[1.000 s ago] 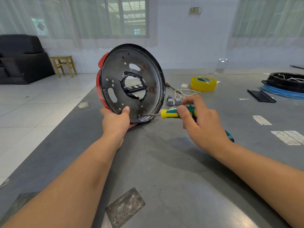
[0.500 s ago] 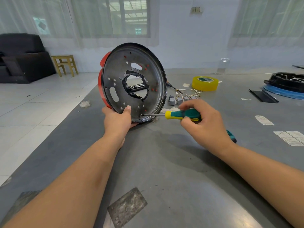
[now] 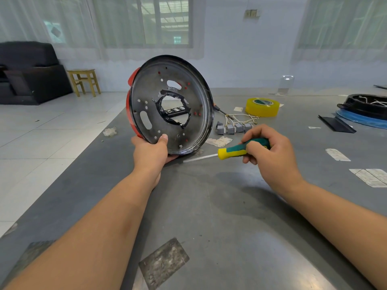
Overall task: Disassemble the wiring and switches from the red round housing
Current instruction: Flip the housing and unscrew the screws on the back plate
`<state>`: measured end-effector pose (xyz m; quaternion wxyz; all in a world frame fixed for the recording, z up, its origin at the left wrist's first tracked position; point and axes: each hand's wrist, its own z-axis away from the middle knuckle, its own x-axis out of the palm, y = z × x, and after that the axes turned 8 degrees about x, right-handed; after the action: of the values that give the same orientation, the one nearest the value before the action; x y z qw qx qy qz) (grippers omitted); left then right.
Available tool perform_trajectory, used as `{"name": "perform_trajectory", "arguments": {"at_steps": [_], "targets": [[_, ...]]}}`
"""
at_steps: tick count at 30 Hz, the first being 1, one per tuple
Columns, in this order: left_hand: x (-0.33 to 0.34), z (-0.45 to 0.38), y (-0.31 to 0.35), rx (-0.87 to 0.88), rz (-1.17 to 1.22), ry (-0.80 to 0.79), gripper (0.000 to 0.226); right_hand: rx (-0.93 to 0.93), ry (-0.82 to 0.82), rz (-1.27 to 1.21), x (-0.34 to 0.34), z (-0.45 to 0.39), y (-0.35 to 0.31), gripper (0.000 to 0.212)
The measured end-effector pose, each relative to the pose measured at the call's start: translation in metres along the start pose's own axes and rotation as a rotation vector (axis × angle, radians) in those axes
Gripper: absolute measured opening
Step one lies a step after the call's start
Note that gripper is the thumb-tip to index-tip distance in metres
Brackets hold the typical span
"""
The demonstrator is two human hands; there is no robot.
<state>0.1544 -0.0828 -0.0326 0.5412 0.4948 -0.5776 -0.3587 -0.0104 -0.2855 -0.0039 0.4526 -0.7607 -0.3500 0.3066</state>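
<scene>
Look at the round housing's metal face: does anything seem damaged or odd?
Yes. The central opening of the red round housing is jagged, edged with torn black tape instead of a clean circle.

Your left hand grips the lower rim of the red round housing, thumb on its inner face. Your right hand, beside it, curls round the screwdriver handle, forearm extended.
</scene>
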Motion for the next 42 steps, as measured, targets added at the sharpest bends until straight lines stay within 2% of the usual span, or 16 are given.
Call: {"name": "perform_trajectory", "arguments": {"at_steps": [3, 8, 12, 16, 21, 24, 28, 31, 38, 42], "targets": [[0.0, 0.0, 0.001, -0.001, 0.018, -0.008, 0.033, 0.043, -0.123, 0.024, 0.0, 0.002, 0.005, 0.013], [0.0, 0.0, 0.001, 0.001, 0.028, -0.017, 0.034, 0.076, -0.282, 0.217, -0.002, 0.003, 0.014, 0.032], [0.001, 0.0, -0.001, 0.011, -0.01, -0.021, 0.035, -0.133, -0.381, 0.604, -0.002, 0.007, 0.013, 0.043], [0.0, -0.001, -0.004, 0.015, -0.063, -0.021, 0.037, -0.252, -0.432, 0.821, 0.009, 0.006, 0.012, 0.044], [-0.001, -0.004, -0.007, 0.011, -0.089, -0.025, 0.037, -0.234, -0.434, 0.884, 0.017, 0.0, 0.014, 0.045], [-0.001, -0.006, -0.01, 0.009, -0.115, -0.028, 0.041, -0.235, -0.405, 0.953, 0.024, -0.001, 0.012, 0.039], [-0.001, -0.006, -0.011, 0.027, -0.139, -0.05, 0.045, -0.292, -0.179, 1.025, 0.048, -0.005, 0.008, 0.039], [-0.001, -0.003, -0.009, 0.036, -0.156, -0.066, 0.052, -0.317, -0.054, 1.117, 0.079, -0.015, 0.005, 0.029], [-0.003, -0.001, -0.011, 0.084, -0.212, -0.081, 0.051, -0.101, -0.044, 1.132, 0.13, -0.039, -0.003, 0.035], [-0.002, 0.0, -0.011, 0.102, -0.217, -0.071, 0.051, -0.077, -0.07, 1.131, 0.132, -0.042, -0.004, 0.031]]}}
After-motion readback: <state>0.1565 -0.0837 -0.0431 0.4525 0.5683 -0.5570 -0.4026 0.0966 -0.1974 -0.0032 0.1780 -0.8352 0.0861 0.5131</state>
